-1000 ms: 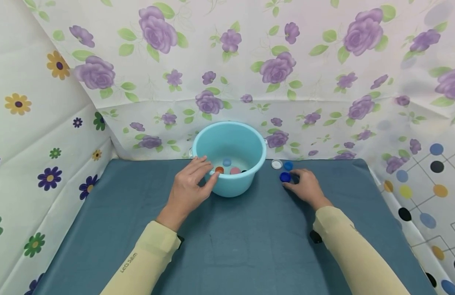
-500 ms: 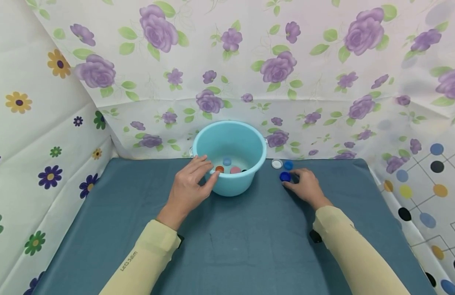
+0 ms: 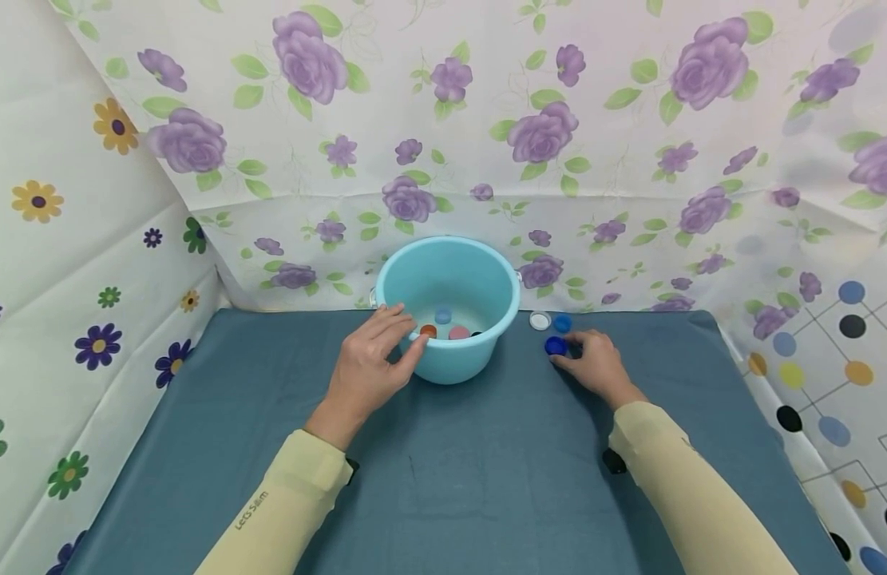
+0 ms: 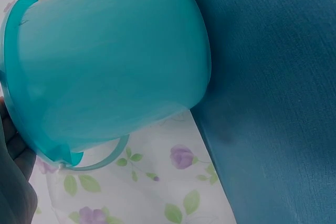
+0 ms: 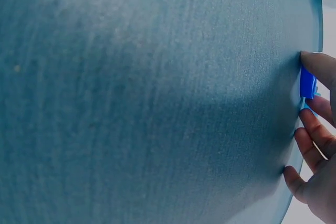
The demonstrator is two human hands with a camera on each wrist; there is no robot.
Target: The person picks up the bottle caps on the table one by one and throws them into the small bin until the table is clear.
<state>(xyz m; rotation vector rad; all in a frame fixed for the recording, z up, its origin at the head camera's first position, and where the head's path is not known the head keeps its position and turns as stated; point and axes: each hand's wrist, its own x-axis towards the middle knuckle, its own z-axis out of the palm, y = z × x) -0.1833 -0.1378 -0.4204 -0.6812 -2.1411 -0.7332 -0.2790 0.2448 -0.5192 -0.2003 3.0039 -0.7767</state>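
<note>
In the head view a light blue bucket (image 3: 450,367) stands upright at the back of the table. My left hand (image 3: 374,351) rests at its front-left rim, fingers fairly straight and thumb spread apart; in the left wrist view that hand (image 4: 16,177) shows beside the rim. My right hand (image 3: 597,367) pinches a dark blue bottle cap (image 3: 556,346) between thumb and index finger on the cloth. The right wrist view shows this cap edge-on between the digits. Just behind it lie a lighter blue cap (image 3: 562,323) and a white cap (image 3: 540,320).
Inside the bucket lie an orange cap (image 3: 429,331), a pink cap (image 3: 459,332), a blue cap (image 3: 443,316) and a dark one mostly hidden by the rim. A blue-grey cloth (image 3: 450,479) covers the table. Flowered sheets (image 3: 457,144) hang behind and at the sides.
</note>
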